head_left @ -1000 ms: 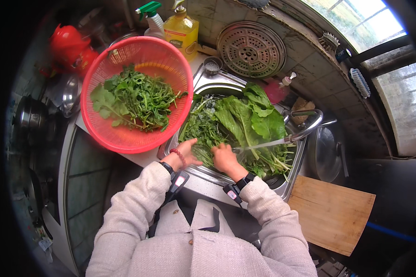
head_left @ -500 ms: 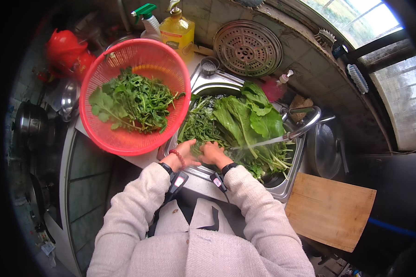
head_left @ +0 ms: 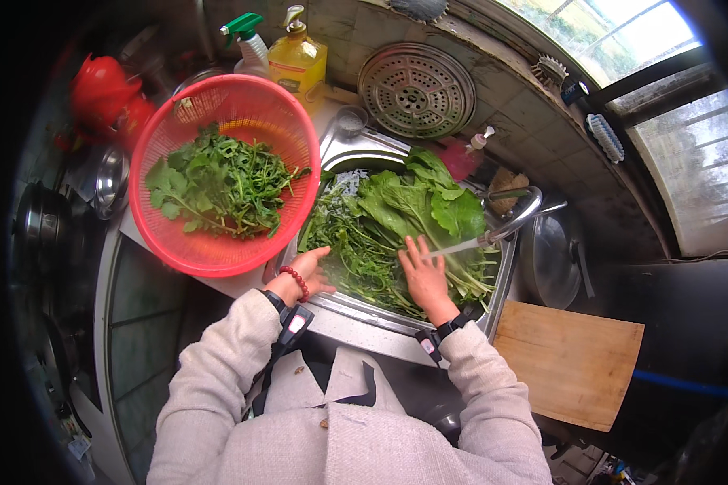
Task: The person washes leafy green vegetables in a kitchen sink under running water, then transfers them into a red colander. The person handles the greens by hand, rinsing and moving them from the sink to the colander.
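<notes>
The metal sink [head_left: 356, 312] holds a heap of wet greens: thin-stemmed leafy stalks [head_left: 348, 242] on the left and broad-leaved greens [head_left: 400, 202] on the right. My left hand [head_left: 306, 273], with a red bead bracelet at its wrist, hovers by the sink's front left edge, fingers apart and nothing in it. My right hand [head_left: 426, 279] is over the front middle of the heap, fingers spread against the greens without gripping any. Water runs from the curved faucet [head_left: 527, 208] toward that hand's fingertips. At the left, a red plastic colander [head_left: 309, 158] contains more leafy greens [head_left: 230, 186].
A wooden cutting board [head_left: 570, 364] lies to the sink's right, near a glass pot lid [head_left: 550, 255]. Behind stand a spray bottle [head_left: 252, 50], a yellow pump bottle [head_left: 301, 65], a round perforated steamer plate [head_left: 416, 90] and a pink pump bottle [head_left: 461, 159].
My hands were close together at the sink's front left. The right has moved away to the right with fingers spread; the left stays near the same edge. The view has shifted slightly.
</notes>
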`<state>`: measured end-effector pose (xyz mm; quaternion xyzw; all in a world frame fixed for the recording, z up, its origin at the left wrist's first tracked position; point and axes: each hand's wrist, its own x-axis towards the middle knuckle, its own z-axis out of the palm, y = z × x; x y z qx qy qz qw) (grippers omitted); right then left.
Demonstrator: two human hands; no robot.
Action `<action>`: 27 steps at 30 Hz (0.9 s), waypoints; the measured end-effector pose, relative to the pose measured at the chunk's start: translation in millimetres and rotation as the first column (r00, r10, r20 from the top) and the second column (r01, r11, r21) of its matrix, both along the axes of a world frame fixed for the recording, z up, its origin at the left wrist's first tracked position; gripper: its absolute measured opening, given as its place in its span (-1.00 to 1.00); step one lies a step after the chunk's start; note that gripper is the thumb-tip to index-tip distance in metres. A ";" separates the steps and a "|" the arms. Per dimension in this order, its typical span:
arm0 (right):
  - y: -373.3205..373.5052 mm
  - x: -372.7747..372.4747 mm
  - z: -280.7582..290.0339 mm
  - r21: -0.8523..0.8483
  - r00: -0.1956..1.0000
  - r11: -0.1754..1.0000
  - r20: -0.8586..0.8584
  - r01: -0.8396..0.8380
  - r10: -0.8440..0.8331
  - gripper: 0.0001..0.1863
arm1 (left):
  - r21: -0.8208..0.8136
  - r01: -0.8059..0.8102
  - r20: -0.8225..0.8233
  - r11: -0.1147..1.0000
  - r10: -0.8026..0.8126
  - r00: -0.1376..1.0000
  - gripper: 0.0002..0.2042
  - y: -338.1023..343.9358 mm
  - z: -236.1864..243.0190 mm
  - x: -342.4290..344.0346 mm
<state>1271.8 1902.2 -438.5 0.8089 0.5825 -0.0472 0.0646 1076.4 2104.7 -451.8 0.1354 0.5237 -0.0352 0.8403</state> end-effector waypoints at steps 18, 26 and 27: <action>55.9 -46.6 25.6 0.010 0.943 1.000 -0.332 -0.015 0.017 -0.48 | 0.218 0.005 0.054 0.976 -0.018 0.998 -0.29 -5.7 -4.2 3.7; 105.2 -77.1 -27.3 -0.449 0.872 0.886 -0.472 -0.116 -0.125 -0.20 | 0.069 -0.002 0.117 0.998 -0.006 0.993 -0.25 -1.4 -17.1 -7.7; 100.9 -69.0 -35.7 -0.492 0.836 0.856 -0.527 -0.157 -0.150 -0.17 | 0.057 0.000 0.124 0.998 -0.007 0.992 -0.24 1.9 -17.7 -10.3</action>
